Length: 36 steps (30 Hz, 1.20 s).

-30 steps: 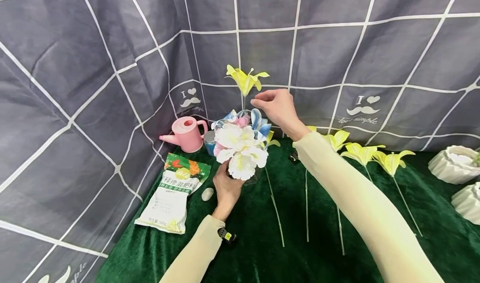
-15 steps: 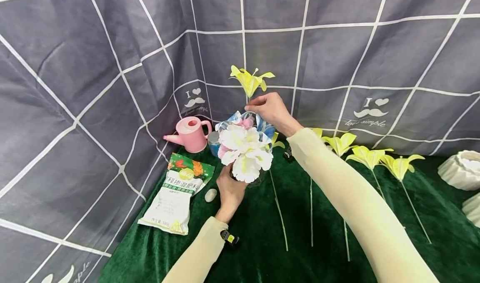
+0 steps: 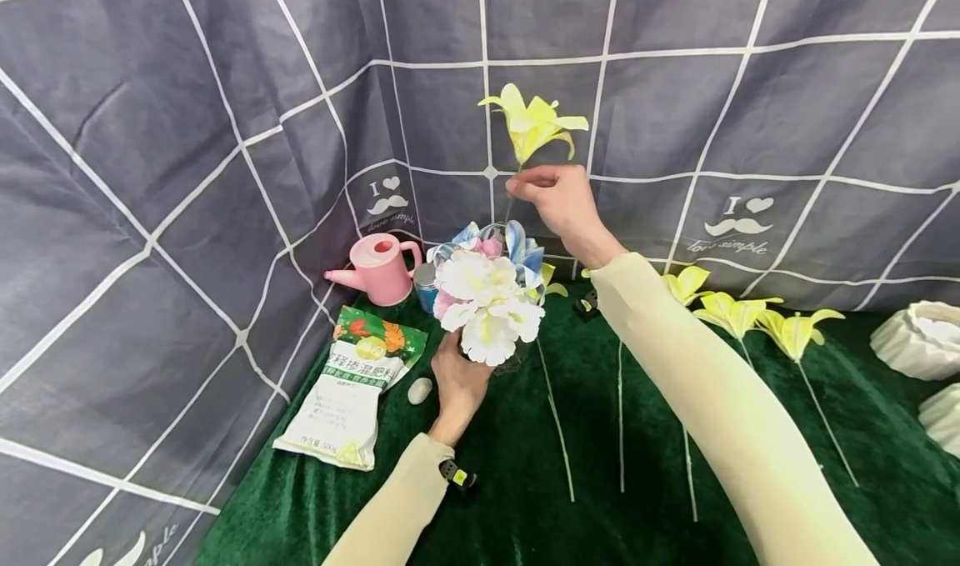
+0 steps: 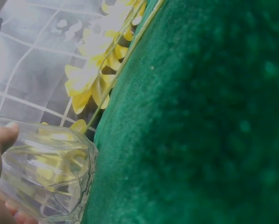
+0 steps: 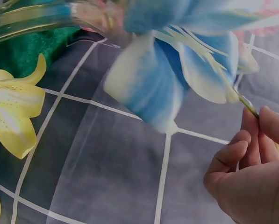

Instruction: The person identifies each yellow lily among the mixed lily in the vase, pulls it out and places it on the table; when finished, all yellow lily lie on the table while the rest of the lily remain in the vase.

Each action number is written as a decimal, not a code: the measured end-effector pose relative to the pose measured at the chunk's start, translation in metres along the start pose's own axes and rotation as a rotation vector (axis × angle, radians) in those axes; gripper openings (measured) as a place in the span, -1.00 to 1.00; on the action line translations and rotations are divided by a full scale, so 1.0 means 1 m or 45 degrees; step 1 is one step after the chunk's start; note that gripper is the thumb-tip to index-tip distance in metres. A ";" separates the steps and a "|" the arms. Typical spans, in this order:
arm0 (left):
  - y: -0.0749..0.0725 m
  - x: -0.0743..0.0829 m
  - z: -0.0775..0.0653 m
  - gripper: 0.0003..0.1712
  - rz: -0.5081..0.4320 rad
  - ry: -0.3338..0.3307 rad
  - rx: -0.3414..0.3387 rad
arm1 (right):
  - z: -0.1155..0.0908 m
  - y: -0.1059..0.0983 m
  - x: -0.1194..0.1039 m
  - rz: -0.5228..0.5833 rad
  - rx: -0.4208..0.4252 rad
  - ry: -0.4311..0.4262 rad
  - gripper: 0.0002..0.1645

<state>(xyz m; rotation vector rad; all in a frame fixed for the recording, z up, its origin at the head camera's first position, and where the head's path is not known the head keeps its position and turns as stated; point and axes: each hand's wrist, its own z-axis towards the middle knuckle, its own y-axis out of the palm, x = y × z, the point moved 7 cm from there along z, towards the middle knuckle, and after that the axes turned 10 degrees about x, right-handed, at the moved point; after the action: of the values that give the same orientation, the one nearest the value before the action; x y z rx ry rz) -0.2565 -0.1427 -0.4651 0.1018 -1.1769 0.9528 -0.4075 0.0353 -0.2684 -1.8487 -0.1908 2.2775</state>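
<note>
In the head view my left hand is at the base of a bouquet of white flowers, with blue lilies and pink blooms behind. The left wrist view shows its thumb and fingers round a clear glass vase. My right hand pinches the thin stem of a yellow lily between thumb and fingertips, above and behind the bouquet. From the right wrist, the green stem runs from the fingertips toward the blue petals; its lower end is hidden among the flowers.
Several yellow lilies lie on the green cloth at right, near white ribbed pots. Left of the vase are a pink watering can, a blue can, a fertilizer bag and a pale stone. Checked curtain hangs behind.
My right hand first lowered to the lily's stem and took hold of it, then rose slightly. The lily has moved up and to the right, tilting. My left hand stays at the vase.
</note>
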 end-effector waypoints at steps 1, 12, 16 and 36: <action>0.000 0.000 0.000 -0.41 0.003 -0.001 -0.001 | 0.000 -0.005 -0.001 0.023 0.032 -0.006 -0.70; 0.001 0.000 0.000 -0.36 0.007 -0.003 0.006 | -0.002 -0.048 -0.002 0.449 0.314 -0.051 -0.87; 0.001 0.001 -0.001 -0.34 0.008 0.018 0.008 | -0.004 -0.062 -0.004 0.583 0.367 -0.071 -0.88; 0.001 0.001 -0.003 -0.16 0.000 -0.028 -0.002 | -0.019 -0.151 -0.022 1.232 0.586 -0.206 -0.95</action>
<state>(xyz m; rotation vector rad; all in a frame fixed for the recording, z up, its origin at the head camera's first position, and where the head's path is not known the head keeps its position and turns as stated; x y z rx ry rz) -0.2552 -0.1400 -0.4662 0.1116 -1.1981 0.9526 -0.3733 0.1766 -0.2176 -1.6697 1.3576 2.6523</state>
